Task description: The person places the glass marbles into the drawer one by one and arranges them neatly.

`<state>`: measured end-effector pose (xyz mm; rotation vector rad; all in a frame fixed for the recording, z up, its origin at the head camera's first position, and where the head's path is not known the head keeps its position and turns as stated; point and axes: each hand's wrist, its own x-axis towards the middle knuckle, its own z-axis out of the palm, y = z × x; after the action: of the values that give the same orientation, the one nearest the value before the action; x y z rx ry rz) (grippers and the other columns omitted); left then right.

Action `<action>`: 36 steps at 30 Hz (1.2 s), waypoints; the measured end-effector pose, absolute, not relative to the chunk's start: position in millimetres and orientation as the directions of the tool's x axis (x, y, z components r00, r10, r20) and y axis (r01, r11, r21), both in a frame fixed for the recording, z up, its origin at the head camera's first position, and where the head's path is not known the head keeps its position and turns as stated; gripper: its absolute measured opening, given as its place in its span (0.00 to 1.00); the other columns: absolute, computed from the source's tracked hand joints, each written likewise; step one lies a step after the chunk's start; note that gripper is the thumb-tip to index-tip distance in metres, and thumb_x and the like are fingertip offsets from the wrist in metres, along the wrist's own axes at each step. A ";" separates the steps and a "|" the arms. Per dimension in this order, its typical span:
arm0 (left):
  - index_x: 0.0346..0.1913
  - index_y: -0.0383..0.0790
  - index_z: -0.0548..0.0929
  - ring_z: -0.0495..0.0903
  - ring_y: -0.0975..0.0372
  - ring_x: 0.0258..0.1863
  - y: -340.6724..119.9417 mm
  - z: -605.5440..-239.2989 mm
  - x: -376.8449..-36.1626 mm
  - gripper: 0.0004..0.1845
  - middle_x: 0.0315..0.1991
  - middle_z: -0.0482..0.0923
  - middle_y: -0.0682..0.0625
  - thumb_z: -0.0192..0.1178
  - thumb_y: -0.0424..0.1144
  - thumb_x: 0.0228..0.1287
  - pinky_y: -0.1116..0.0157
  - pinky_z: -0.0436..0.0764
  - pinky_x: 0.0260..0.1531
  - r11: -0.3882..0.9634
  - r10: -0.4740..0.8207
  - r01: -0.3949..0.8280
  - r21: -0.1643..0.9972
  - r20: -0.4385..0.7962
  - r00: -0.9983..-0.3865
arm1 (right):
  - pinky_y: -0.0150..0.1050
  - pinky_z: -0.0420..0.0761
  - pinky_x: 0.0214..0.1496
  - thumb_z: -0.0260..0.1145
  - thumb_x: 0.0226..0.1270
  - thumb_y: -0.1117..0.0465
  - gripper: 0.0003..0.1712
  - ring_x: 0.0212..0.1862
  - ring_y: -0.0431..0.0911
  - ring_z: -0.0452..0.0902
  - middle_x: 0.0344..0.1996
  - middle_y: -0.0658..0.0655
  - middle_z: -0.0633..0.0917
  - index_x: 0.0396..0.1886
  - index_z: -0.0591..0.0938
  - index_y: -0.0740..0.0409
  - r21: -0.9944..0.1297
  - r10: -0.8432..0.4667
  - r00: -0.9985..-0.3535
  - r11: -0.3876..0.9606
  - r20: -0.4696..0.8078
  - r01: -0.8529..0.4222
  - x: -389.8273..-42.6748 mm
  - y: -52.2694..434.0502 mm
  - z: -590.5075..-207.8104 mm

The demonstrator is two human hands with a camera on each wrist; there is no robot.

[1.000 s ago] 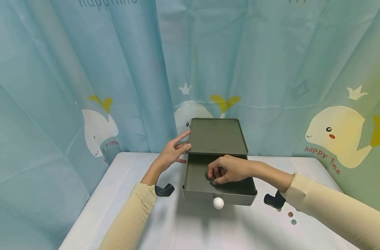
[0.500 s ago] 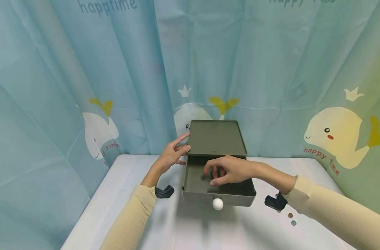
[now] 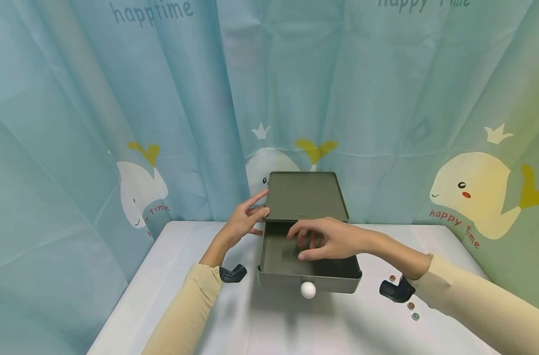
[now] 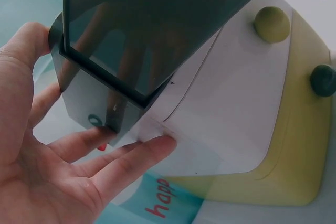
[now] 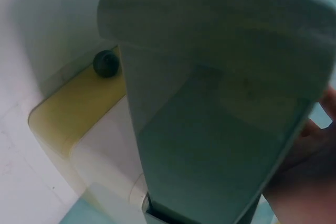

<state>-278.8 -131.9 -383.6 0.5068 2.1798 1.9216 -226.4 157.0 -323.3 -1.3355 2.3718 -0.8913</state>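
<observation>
A dark olive box [image 3: 305, 196] has its top drawer [image 3: 311, 282] pulled out, with a white knob [image 3: 308, 290] at the front. My left hand [image 3: 243, 219] rests against the box's left side, fingers mostly straight; in the left wrist view the fingertips [image 4: 167, 142] lie along its wall. Over the drawer hovers my right hand [image 3: 333, 239], fingers loosely bent and thumb apart, with nothing visible between them. It hides part of the drawer floor. In the right wrist view the dark drawer [image 5: 210, 119] fills the middle, and little of the hand shows.
Small round coloured pieces [image 3: 416, 316] lie on the white table [image 3: 185, 315] at the right, near the right wrist camera [image 3: 397, 290]. Below the dark drawer are a white section with a yellowish knob [image 4: 272, 24] and a yellow section with a dark knob [image 4: 323, 81]. A curtain [image 3: 185, 98] hangs behind.
A second ago my right fingers pinched a small dark green piece low in the drawer; they have since spread and lifted slightly, and it no longer shows. The left hand stays in place.
</observation>
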 end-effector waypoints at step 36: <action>0.80 0.62 0.64 0.74 0.45 0.64 -133.6 -388.1 -282.2 0.33 0.72 0.69 0.37 0.59 0.44 0.77 0.44 0.86 0.46 0.075 0.383 0.140 0.987 0.101 -0.918 | 0.39 0.84 0.48 0.75 0.66 0.62 0.31 0.52 0.41 0.80 0.55 0.44 0.83 0.66 0.77 0.39 -0.578 -0.719 -0.616 0.365 0.323 -0.730 -201.3 227.5 -300.8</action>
<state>-282.2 -133.6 -388.1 0.5341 2.1590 1.9469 -201.3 227.5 -300.8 -1.3836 2.6081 -1.1180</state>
